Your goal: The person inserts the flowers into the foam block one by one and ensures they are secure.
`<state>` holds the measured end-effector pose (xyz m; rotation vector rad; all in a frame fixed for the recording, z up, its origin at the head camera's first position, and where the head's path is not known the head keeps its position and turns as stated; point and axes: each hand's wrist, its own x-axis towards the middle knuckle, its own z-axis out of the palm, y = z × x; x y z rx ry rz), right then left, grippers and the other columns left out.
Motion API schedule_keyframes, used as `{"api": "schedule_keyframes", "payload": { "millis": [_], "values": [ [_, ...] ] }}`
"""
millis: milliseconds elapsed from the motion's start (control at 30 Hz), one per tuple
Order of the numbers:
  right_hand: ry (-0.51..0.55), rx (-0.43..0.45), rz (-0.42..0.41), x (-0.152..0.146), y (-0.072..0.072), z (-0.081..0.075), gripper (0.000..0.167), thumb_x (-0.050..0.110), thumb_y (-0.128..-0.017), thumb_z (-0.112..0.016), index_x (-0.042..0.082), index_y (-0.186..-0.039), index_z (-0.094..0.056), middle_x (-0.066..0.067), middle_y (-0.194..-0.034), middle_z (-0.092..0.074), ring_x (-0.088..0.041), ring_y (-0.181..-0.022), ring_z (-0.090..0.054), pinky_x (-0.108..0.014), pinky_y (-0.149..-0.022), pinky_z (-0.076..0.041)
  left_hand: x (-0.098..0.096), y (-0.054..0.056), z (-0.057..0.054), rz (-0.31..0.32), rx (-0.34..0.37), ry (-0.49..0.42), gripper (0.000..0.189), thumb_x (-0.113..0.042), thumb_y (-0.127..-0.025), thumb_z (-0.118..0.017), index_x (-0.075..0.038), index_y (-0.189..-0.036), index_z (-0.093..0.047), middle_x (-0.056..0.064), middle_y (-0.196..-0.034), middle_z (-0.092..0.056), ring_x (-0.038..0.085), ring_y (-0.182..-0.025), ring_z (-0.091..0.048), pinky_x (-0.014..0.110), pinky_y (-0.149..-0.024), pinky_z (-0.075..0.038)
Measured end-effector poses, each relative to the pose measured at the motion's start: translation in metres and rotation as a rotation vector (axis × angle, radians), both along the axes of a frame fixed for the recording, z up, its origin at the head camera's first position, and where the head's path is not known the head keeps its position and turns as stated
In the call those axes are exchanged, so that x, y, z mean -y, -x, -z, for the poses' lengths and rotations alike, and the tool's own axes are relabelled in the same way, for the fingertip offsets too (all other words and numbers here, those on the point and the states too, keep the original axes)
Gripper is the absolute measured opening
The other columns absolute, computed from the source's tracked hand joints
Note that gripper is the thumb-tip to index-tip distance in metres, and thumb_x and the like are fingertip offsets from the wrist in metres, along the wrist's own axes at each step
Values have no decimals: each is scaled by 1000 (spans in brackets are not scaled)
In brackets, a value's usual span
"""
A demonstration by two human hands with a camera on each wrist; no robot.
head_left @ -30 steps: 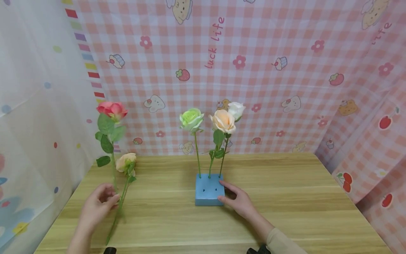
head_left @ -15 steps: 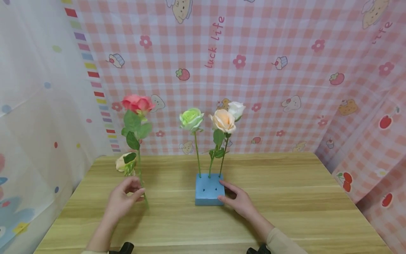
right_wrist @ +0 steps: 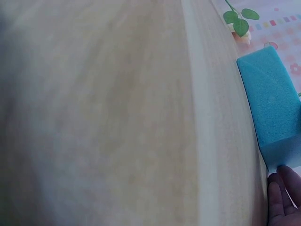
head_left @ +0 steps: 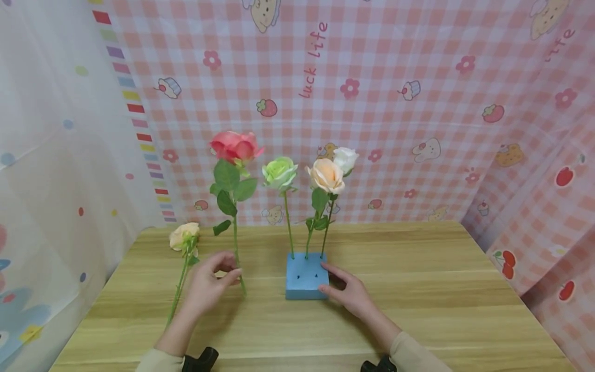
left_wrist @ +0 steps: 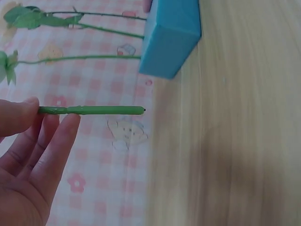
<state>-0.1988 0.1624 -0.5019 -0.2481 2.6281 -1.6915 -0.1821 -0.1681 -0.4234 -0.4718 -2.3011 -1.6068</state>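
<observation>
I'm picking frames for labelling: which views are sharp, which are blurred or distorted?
Head view: evenly lit, sharp, walls bowed by the wide lens; pink rose crisp. Left wrist view: stem and left hand clear, table softly smeared. Right wrist view: table strongly blurred, blue foam block fairly clear.

"luck life" on pink checked backdrop point(head_left: 372, 103)

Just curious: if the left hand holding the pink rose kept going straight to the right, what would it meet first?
Probably the blue foam block: it is the nearest thing right of the left hand, though depth is uncertain.
</observation>
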Motion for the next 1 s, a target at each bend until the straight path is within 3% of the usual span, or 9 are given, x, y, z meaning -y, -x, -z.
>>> {"api": "schedule_keyframes", "payload": {
  "millis": [300,733,1000],
  "values": [
    [3,11,6,0,0,0,57,28,-86,-79,19,-138,-60,-13,-144,-52,-33,-133,-46,-49,-109,-39,-26,4,-10,16,47,-5,21,13,-83,-72,3,-99,-65,10,-85,-63,19,-80,-64,29,-66,-60],
    [-6,3,4,0,1,0,57,29,-86,-80,20,-138,-60,-11,-144,-52,-32,-132,-47,-49,-108,-40,-64,6,-14,41,-38,46,23,6,-82,-76,-3,-101,-68,4,-86,-68,23,-82,-67,26,-66,-58],
    [-4,4,-3,-1,0,-1,57,28,-86,-79,20,-138,-60,-13,-143,-52,-32,-131,-48,-48,-106,-42,-88,8,-13,102,-58,69,19,3,-83,-76,-6,-98,-69,2,-87,-69,22,-82,-67,24,-66,-57]
  ]
}}
